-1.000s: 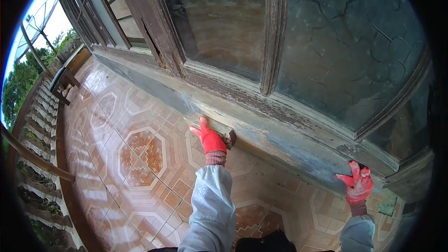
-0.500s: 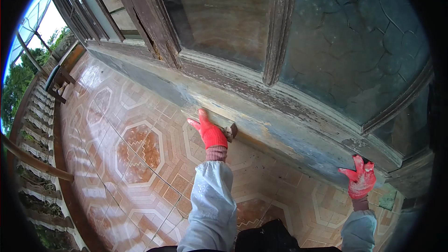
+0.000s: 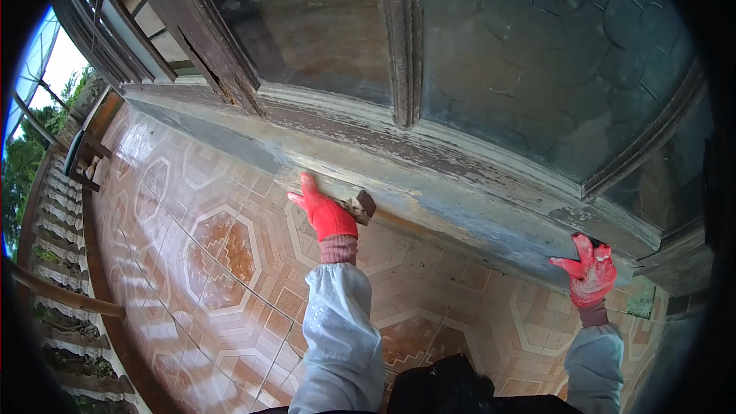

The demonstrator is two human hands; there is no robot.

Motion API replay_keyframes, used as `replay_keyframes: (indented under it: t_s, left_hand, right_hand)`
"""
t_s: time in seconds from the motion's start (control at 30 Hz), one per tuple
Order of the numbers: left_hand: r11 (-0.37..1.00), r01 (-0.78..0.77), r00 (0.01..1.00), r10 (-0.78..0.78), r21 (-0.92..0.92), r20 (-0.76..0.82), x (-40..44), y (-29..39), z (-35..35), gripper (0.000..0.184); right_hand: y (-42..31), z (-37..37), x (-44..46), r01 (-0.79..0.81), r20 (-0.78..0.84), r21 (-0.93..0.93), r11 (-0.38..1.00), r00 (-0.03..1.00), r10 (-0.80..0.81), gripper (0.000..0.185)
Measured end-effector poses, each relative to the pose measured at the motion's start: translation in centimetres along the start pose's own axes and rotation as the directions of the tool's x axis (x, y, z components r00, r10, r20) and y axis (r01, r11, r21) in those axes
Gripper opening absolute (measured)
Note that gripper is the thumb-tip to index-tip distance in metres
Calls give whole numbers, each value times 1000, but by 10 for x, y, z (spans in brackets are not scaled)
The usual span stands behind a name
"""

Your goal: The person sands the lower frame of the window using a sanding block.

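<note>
The left hand spreads its thumb and one finger; from here I can't tell whether the others pinch the wooden block beneath it, which lies against the low wall. The block looks stiff, fairly light and sturdy, probably best gripped mid-length. Farther along that wall, the right hand splays its fingers at a dark thing I can't make out.

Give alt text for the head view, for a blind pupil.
A red-gloved left hand holds a block along a low wall under windows. The right hand, gloved alike, is farther right at the wall, above patterned tiles.
</note>
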State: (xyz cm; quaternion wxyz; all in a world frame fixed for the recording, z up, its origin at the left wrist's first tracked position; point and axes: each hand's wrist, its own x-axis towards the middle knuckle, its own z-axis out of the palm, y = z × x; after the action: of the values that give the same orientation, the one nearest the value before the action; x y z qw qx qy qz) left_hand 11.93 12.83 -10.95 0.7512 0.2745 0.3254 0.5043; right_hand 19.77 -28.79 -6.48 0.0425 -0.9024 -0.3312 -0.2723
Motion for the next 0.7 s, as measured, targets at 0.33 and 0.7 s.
replay_keyframes:
  t_s: [0.33,0.7]
  left_hand:
    - [852,-318,947,307,417,94,-86,-43,16,91]
    - [902,-318,947,317,291,49,-34,-32,4,95]
  right_hand:
    - [-2,-3,5,2,-59,-9,1000,998,-2,55]
    - [-3,-5,7,-17,-10,-32,999,1000,17,52]
